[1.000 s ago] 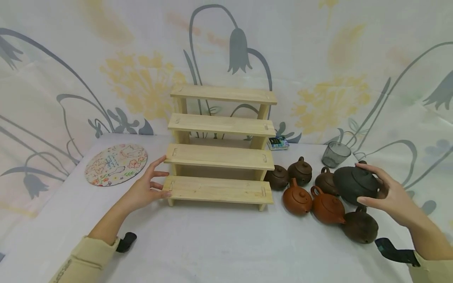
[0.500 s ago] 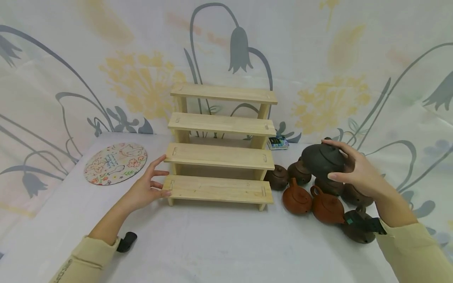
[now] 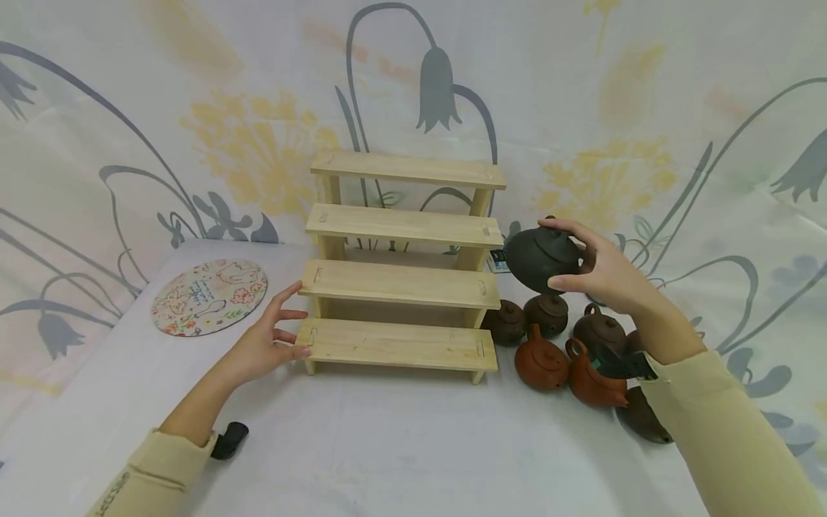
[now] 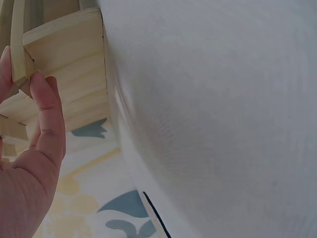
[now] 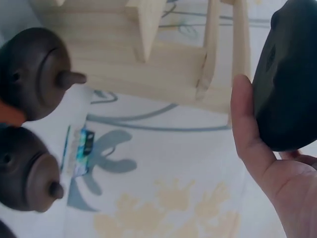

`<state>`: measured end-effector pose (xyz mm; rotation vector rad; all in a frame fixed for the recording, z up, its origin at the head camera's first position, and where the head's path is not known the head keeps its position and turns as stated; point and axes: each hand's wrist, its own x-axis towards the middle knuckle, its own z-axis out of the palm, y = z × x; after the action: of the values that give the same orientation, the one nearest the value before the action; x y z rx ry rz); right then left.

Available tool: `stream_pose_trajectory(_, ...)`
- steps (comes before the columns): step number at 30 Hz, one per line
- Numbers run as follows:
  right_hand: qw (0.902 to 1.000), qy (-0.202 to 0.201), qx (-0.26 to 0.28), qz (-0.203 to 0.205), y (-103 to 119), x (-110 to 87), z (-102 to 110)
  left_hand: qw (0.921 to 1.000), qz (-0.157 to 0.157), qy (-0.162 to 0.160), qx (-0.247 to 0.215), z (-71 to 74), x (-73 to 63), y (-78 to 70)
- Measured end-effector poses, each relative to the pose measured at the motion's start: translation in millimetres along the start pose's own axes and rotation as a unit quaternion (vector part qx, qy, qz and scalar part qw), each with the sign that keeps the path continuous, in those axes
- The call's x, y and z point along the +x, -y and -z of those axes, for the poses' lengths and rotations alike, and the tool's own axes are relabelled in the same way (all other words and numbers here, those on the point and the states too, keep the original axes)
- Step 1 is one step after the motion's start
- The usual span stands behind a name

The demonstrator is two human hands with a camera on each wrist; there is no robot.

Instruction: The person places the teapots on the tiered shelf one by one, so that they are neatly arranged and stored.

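Note:
My right hand (image 3: 604, 269) grips a dark grey teapot (image 3: 539, 260), thumb in front and fingers over the lid side, in the air right of a stepped wooden shelf (image 3: 400, 283). The teapot's dark body (image 5: 290, 74) fills the upper right of the right wrist view. My left hand (image 3: 265, 345) pinches the left end of the shelf's lowest board (image 4: 19, 54) between thumb and fingers. Below the raised teapot sit brown teapots (image 3: 545, 314) and two orange-red teapots (image 3: 541, 365) (image 3: 591, 384); the right forearm hides part of the group.
A round floral mat (image 3: 209, 298) lies at left on the white-covered table (image 3: 388, 445). Behind the shelf hangs a flower-patterned cloth (image 3: 258, 143). A small colourful box (image 3: 499, 261) stands by the shelf's right side, partly behind the teapot. The glass cup is mostly hidden by the right hand.
My right hand has lifted the dark grey teapot from the group and carried it up and left towards the shelf. My left hand stays on the shelf's end.

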<state>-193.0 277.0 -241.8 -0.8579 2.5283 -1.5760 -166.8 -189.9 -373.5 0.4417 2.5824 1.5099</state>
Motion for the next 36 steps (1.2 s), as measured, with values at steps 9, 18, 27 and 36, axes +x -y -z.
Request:
stream_pose_trajectory(9,0.9997,0.014,-0.008,-0.019,22,39.4,-13,1.0000,-0.005,0.003,0.002,0.3,1.0,3.1)
stream_pose_trajectory(18,0.9991,0.030,-0.005,0.028,30,85.3,-34,1.0000,0.004,0.003,0.001,0.6,-0.4,2.8)
stream_pose_trajectory(27,0.9988,0.028,0.007,0.040,42,125.2,-54,0.9999,0.001,-0.004,0.011,-0.7,0.3,4.1)
stream_pose_trajectory(36,0.9995,0.017,0.000,0.026,49,167.2,-72,0.9997,-0.010,-0.005,0.022,-0.8,0.6,2.8)
